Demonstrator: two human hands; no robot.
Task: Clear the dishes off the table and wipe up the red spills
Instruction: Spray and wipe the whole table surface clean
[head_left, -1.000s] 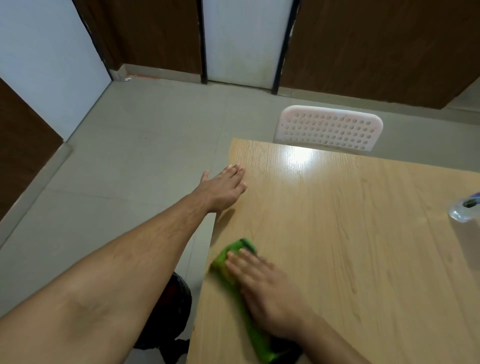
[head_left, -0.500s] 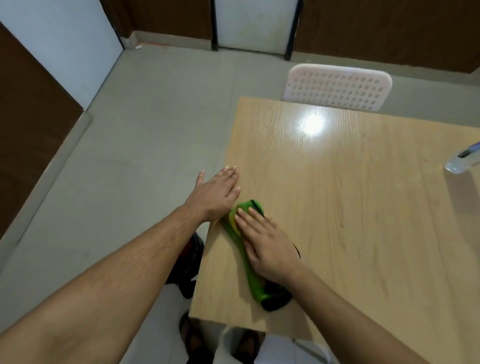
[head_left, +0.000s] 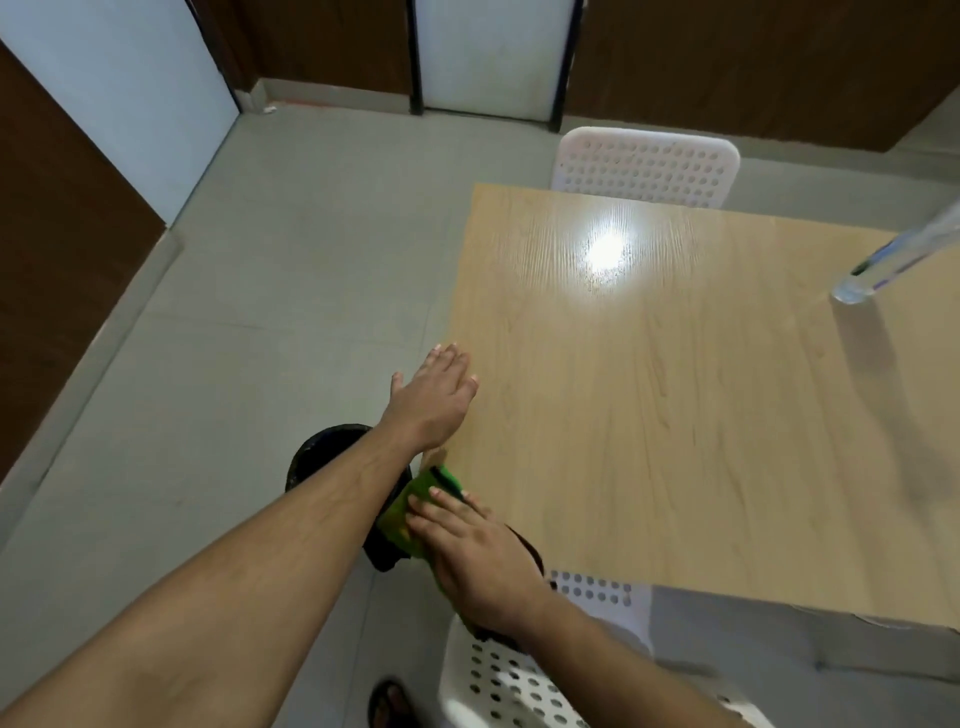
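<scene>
Your right hand (head_left: 480, 558) presses the green cloth (head_left: 415, 512) flat at the left edge of the worktop (head_left: 675, 415), near its front corner. The fingers (head_left: 441, 506) lie straight on top of the cloth and are not curled around it. Part of the cloth hangs over the edge, above the dark bin (head_left: 324, 452) that stands on the floor. Your left hand (head_left: 436, 395) is released, with straight fingers, at the same edge a little further away. I cannot tell if it touches the wood.

The first risk is the cloth itself. You only press it and do not grip it, so one more push to the left can send it over the edge, into the bin or onto the floor. Anything red that it carries can then fall beside the bin and stain the floor.

I see no red spill and no dishes on the visible worktop, but its right part is outside the view, so a spot there can be missed.

A clear bottle (head_left: 883, 265) stands near the right border. A wide sweep toward it can knock it over.
</scene>
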